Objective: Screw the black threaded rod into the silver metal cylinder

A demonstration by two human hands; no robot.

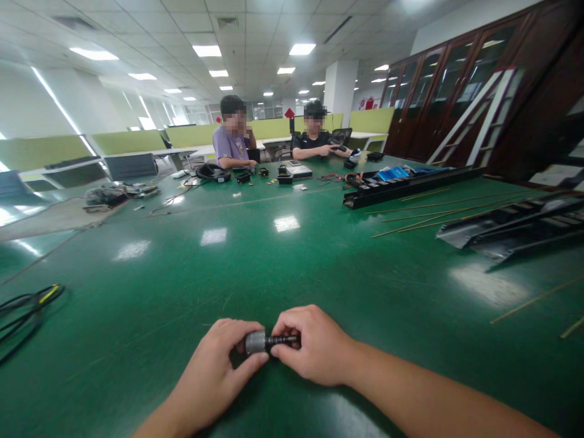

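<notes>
A grey metal cylinder with a thin, black, ridged shaft (255, 343) lies sideways between my hands, just above or on the green tabletop. Around its thick grey end, my left hand (212, 368) is closed with thumb and fingers. My right hand (314, 347) pinches the narrow dark shaft at the other end. The fingers of my right hand partly cover the shaft, and its tip shows near the palm. Whether the piece touches the table I cannot tell.
The green table (205, 280) stretches far ahead. Black cable (27, 307) lies at left; black metal channels (524, 228) and thin rods (424, 219) at right. Two people sit across the table, near small black parts (285, 179). A ladder (488, 115) leans by dark cabinets.
</notes>
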